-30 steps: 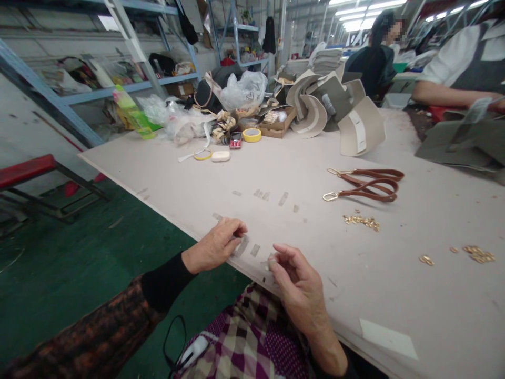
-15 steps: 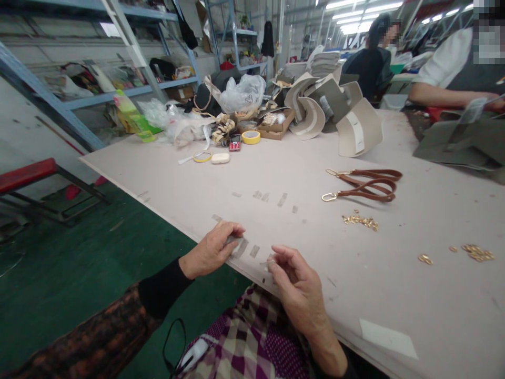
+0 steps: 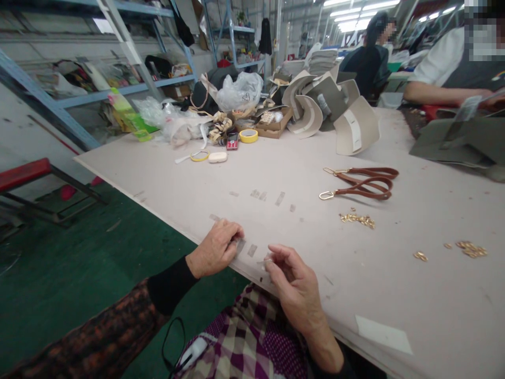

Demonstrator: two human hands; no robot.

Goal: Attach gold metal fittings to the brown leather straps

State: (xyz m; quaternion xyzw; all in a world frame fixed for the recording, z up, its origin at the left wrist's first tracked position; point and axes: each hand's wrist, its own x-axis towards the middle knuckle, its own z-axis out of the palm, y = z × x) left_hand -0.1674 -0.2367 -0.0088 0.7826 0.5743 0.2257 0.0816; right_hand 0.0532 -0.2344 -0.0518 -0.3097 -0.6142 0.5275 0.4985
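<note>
My left hand (image 3: 216, 247) rests at the near edge of the table with its fingers curled down by a grey strip of tape (image 3: 240, 246). Whatever lies under those fingertips is hidden. Just to the right, my right hand (image 3: 296, 287) is held above the edge, thumb and forefinger pinched on a small pale piece too tiny to name. Between the hands another short grey strip (image 3: 252, 250) is stuck flat on the tabletop. Farther in lie two brown leather straps (image 3: 374, 181) with gold clasps and a small heap of gold metal pieces (image 3: 357, 219).
More gold rings (image 3: 472, 249) lie at the right of the table (image 3: 292, 163). Toward the back are a yellow tape roll (image 3: 248, 136), a red phone (image 3: 232, 140), plastic bags (image 3: 240, 90) and curved panels (image 3: 358, 126). A co-worker's arm (image 3: 437, 95) is at the far right.
The whole view has shifted slightly, with table items a little farther left. Both hands keep almost the same pose; my left hand has edged slightly toward my right.
</note>
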